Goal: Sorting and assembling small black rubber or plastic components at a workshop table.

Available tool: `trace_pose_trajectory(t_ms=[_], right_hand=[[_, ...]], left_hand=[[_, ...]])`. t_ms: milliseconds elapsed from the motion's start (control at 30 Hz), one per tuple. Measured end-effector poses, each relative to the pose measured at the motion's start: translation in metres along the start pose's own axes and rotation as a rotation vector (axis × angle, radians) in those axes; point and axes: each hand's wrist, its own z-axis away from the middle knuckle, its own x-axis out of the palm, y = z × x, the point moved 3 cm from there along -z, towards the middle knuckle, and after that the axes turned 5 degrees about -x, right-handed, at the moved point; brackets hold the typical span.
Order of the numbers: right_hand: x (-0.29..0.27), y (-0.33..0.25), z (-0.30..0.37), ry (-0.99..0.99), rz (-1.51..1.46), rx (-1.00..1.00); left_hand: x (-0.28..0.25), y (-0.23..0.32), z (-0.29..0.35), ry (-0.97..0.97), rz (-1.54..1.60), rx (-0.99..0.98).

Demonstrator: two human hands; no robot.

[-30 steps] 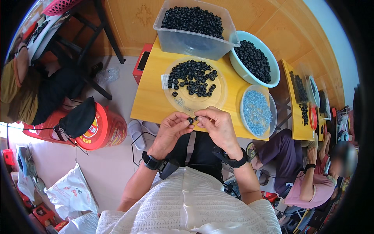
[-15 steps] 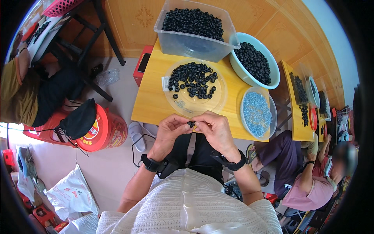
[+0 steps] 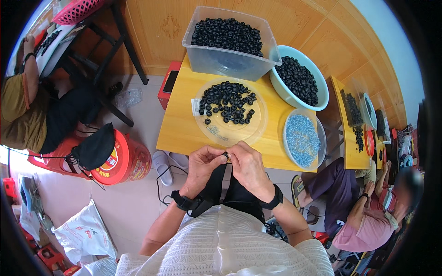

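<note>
Just off the table's near edge, my left hand point(image 3: 200, 168) pinches a small black ring-shaped piece point(image 3: 225, 155) between thumb and forefinger. My right hand point(image 3: 250, 168) meets it from the other side, fingertips closed on the same piece and partly covering it. Whether a smaller part is also in the right fingers cannot be seen. Beyond the hands lies a round clear plastic lid point(image 3: 256, 130) with many loose black ring-shaped pieces point(image 3: 228, 106) on it. A few tiny clear bits point(image 3: 216, 133) lie near its front rim.
On the yellow table point(image 3: 177, 133) stand a clear bin point(image 3: 225, 66) and a pale blue bowl point(image 3: 299, 103), both holding black pieces. A round tub point(image 3: 301, 140) holds small bluish clear bits. People sit at left and right point(image 3: 368, 230). A red bucket point(image 3: 122, 158) stands left.
My right hand has turned so its back shows more, its fingers curling closer over the black piece. Both hands sit slightly lower in the picture.
</note>
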Motion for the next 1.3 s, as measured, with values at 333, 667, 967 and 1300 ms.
trace_pose_trajectory(t_ms=[333,667,967,1300], right_hand=[[-0.002,0.022,-0.004,0.079,-0.316,0.238],[0.011,0.009,0.003,0.100,0.031,0.042],[0.017,0.026,0.009,0.204,-0.071,0.041],[0.006,0.032,0.014,0.074,0.089,-0.055]], left_hand=[[0.011,0.002,-0.001,0.118,-0.029,0.120],[0.015,-0.003,-0.001,0.242,-0.098,0.202],[0.016,-0.014,-0.007,0.237,0.073,0.008],[0.017,-0.009,-0.009,-0.008,-0.232,-0.207]])
